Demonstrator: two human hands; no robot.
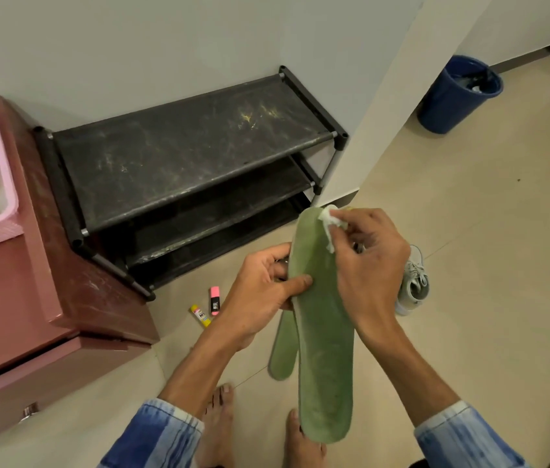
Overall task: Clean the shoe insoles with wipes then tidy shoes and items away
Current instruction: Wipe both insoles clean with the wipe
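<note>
Left hand grips green insoles, right hand pinches a wipe; pink marker, shoe, rack and bin surround.

No readable text.
Pink highlighter and yellow glue stick both carry printed labels, but the lettering is too small to read.
</note>
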